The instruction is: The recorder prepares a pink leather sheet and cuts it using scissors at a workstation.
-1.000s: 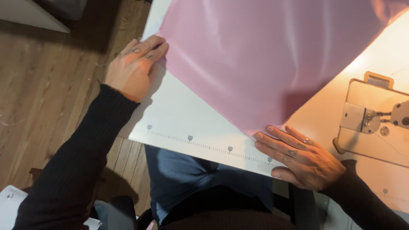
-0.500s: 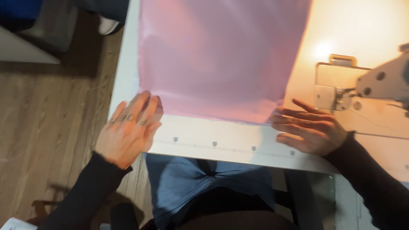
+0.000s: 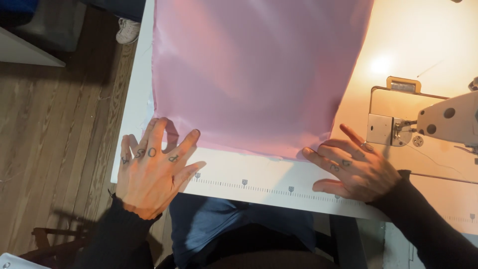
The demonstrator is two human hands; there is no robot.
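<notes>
White worktable (image 3: 259, 177) with a printed ruler strip along its near edge, brown plank floor (image 3: 55, 139) to the left. Nearest: left hand (image 3: 149, 174) flat at the table's near-left corner, fingers spread, fingertips touching the bottom-left corner of the shiny pink satin fabric sheet (image 3: 254, 69). Right hand (image 3: 356, 167) also flat and open, fingers apart, fingertips at the fabric's bottom-right corner. Neither hand grips anything. Fabric lies smooth, squared to the table edge, running off the frame's top. Farther right: white sewing machine head (image 3: 443, 122) over its metal needle plate (image 3: 383, 129), just beside the fabric's right edge, lit warm.
</notes>
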